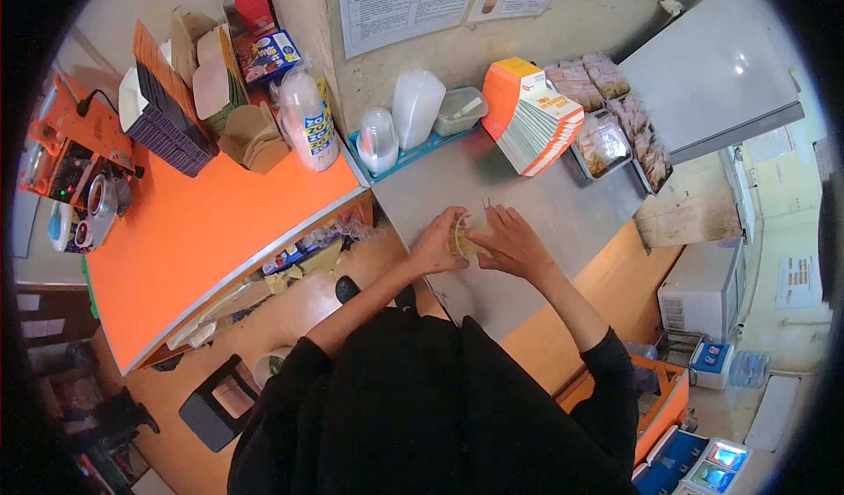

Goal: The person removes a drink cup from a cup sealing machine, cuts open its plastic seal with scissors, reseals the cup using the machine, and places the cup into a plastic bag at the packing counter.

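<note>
Above the steel counter point(501, 306), a small clear plastic cup point(461, 235) with yellowish contents is held between my two hands. My left hand point(434, 245) wraps round its left side. On the other side, my right hand point(513, 247) is closed, its thumb and fingers against the cup near the rim. Two thin dark tips point(487, 202) stick up by the right fingers; I cannot make out what they belong to. The fingers hide part of the cup.
Stacked orange-and-white cartons point(532, 121) and trays of packed food point(607, 143) stand behind my hands. A teal tray point(406, 159) holds plastic cups and containers. Paper boxes point(167, 126) and wrapped cups point(308, 126) sit on the orange counter point(207, 240) at left.
</note>
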Demonstrator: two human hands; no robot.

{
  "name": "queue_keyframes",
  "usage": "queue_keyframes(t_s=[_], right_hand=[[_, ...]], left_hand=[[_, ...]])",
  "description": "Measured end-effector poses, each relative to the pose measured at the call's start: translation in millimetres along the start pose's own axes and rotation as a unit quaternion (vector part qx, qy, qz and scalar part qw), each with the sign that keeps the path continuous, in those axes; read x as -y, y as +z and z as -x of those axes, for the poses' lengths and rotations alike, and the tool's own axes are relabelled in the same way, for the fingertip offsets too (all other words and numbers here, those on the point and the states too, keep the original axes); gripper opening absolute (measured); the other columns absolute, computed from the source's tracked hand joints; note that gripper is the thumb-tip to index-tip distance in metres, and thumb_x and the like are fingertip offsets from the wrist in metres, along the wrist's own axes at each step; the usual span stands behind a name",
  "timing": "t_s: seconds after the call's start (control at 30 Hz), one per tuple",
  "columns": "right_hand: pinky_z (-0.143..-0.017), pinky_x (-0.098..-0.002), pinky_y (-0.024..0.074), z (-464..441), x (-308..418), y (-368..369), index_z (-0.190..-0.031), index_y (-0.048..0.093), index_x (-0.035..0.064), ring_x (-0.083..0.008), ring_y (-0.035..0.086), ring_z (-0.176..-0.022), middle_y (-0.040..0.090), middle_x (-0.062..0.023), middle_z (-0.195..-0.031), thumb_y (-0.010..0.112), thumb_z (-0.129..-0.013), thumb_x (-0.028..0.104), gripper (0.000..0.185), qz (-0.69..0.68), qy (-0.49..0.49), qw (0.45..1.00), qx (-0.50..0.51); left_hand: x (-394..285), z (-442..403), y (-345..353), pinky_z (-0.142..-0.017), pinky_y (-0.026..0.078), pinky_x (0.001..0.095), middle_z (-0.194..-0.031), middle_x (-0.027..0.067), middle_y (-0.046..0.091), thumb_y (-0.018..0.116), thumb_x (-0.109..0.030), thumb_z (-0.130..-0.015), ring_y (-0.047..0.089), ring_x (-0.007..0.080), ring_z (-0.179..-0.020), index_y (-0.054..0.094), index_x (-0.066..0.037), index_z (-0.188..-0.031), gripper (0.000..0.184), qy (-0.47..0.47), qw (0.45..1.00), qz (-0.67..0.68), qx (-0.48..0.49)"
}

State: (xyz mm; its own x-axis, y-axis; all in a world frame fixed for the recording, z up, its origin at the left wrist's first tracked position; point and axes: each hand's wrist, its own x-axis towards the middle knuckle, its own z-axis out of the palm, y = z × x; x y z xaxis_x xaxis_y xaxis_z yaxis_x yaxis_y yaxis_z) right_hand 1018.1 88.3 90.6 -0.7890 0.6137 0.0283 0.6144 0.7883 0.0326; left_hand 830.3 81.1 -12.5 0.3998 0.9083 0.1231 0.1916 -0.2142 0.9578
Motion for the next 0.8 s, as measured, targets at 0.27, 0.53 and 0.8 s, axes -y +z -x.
queue_keyframes(t_s=[0.27,0.53,0.8], right_hand=[[-0.079,-0.0454,0.0510,-16.5,0.0,-40.6,-0.125,0.043,0.0269,-0.0426,0.058,-0.100,0.046,-0.0229,-0.120,0.075,-0.067,0.030,0.066,-0.017,0.066,0.984,0.166],[-0.076,-0.0438,0.0535,-37.8,-16.0,-86.2,-0.132,0.037,0.0294,-0.0382,0.060,-0.093,0.046,-0.0195,-0.111,0.077,-0.060,0.015,0.084,0.001,0.038,0.973,0.226],[-0.076,-0.0448,0.0518,-43.3,-20.5,-126.1,-0.140,0.033,0.0326,-0.0366,0.061,-0.094,0.056,-0.0161,-0.102,0.078,-0.063,0.018,0.090,-0.096,0.040,0.983,0.153]], left_hand=[[-12.1,-12.7,5.4,-0.090,0.048,0.0397,-0.112,0.0136,0.055,0.086,-0.018,-0.054,0.057,0.0313,-0.104,0.041,-0.009,-0.127,0.086,0.020,0.998,0.043,-0.032],[-38.1,-30.7,-13.7,-0.092,0.049,0.0396,-0.112,0.0126,0.062,0.090,-0.020,-0.055,0.061,0.0297,-0.107,0.032,-0.013,-0.133,0.098,0.022,0.993,0.110,0.019],[-49.7,-44.1,-26.7,-0.099,0.044,0.0375,-0.122,0.0110,0.056,0.089,-0.016,-0.058,0.054,0.0246,-0.118,0.027,-0.011,-0.141,0.103,0.098,0.987,0.129,0.026]])
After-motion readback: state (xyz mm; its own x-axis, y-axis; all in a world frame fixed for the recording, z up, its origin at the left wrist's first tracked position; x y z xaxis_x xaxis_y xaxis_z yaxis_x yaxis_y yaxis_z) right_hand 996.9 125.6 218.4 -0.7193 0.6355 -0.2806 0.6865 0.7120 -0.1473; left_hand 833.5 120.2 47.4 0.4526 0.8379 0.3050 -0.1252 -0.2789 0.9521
